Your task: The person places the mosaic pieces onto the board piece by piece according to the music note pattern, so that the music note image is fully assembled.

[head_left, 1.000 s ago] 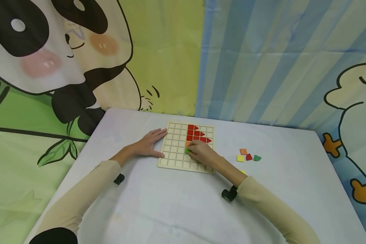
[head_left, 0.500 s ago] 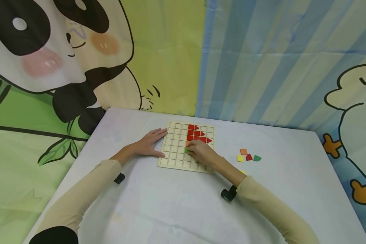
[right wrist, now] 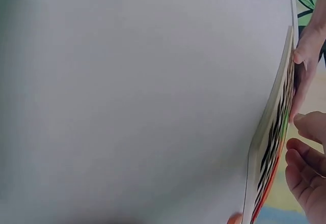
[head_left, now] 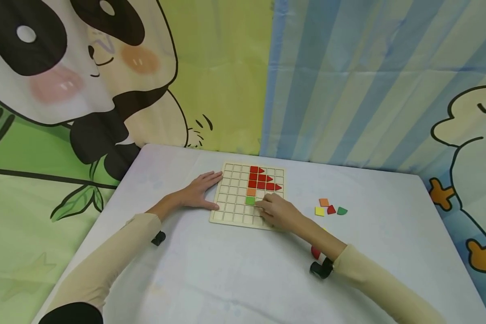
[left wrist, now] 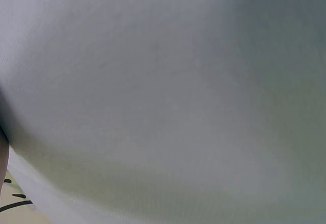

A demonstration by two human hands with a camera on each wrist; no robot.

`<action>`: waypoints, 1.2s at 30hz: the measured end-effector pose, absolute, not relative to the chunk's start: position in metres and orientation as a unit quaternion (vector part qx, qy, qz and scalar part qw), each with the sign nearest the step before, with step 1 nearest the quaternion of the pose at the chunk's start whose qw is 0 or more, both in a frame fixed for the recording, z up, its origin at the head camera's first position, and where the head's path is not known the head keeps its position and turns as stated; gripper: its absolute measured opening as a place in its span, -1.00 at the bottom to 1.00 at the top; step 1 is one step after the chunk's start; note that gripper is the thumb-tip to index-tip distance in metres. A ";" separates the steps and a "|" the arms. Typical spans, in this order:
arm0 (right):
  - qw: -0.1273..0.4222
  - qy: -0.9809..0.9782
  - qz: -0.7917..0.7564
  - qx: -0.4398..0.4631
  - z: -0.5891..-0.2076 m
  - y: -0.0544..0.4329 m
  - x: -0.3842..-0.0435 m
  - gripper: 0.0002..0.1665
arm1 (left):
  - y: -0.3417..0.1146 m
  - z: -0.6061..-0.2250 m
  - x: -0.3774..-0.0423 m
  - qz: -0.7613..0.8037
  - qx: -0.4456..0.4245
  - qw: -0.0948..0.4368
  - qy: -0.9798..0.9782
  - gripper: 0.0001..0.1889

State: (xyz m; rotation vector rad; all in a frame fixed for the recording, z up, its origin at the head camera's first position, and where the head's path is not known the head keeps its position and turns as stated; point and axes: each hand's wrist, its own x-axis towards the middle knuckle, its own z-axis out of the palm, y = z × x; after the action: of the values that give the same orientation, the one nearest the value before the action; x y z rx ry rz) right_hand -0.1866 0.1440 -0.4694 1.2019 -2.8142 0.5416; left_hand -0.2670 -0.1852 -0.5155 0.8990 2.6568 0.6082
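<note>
Board [head_left: 231, 198] flat on the worktop [head_left: 227, 270], near its far edge. Three rows of red tiles [head_left: 253, 177] run toward the board's right edge; on the near side of them, orange tile [head_left: 251, 192], then green tile [head_left: 249, 200].

Right hand [head_left: 279, 211] over the board's right part, fingers bent, tips just beside green tile. Right wrist view: thumb and fingers apart, nothing seen between them. Left hand [head_left: 198, 191] straight-fingered, thumb spread, at the board's left edge; no grip on it that shows. Left wrist view gives mostly worktop, no help.

Risks, my reading:
- Green tile most exposed. A sideways brush from those close fingertips could knock it out of its cell. Cannot tell if it sits flush.
- Red tiles in the nearest row lie close to the knuckles; lifting away toward the far edge could catch the end one.
- Left hand would brace against a leftward shove only. A push rightward or toward the worktop's far edge might slide the board and jog everything on it.
- Loose tiles, orange [head_left: 324, 202], yellow [head_left: 319, 211], red [head_left: 331, 209] and dark green [head_left: 342, 210], sit bunched toward the worktop's right edge. A forearm sweep could scatter them; thin and flat, they may skid under a poor pinch.
- Red shape [head_left: 315, 252] by the wrist camera [head_left: 321, 269], part hidden, possibly a tile: could be dragged.
</note>
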 end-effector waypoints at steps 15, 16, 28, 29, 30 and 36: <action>-0.047 -0.952 0.217 0.211 -0.464 0.259 -0.171 -0.70 | -0.186 -0.513 -0.266 0.215 0.307 0.133 0.918 0.15; -0.055 -0.953 0.222 0.201 -0.463 0.264 -0.169 -0.70 | -0.186 -0.513 -0.266 0.215 0.307 0.132 0.918 0.15; 0.016 -0.954 0.220 0.204 -0.468 0.301 -0.174 -0.67 | -0.184 -0.513 -0.263 0.221 0.309 0.126 0.917 0.15; 0.020 -0.954 0.217 0.205 -0.469 0.303 -0.175 -0.67 | -0.183 -0.512 -0.263 0.220 0.309 0.127 0.916 0.15; 0.021 -0.955 0.213 0.204 -0.470 0.305 -0.177 -0.68 | -0.183 -0.512 -0.263 0.220 0.309 0.126 0.917 0.15; 0.010 -0.961 0.202 0.188 -0.473 0.314 -0.185 -0.68 | -0.183 -0.509 -0.262 0.219 0.308 0.134 0.916 0.14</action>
State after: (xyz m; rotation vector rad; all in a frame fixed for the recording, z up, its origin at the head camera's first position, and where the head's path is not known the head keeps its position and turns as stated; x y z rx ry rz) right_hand -0.1851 0.3139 -0.4727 0.5860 -3.0016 0.6295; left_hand -0.2622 -0.1832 -0.5094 0.8927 2.6563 0.6364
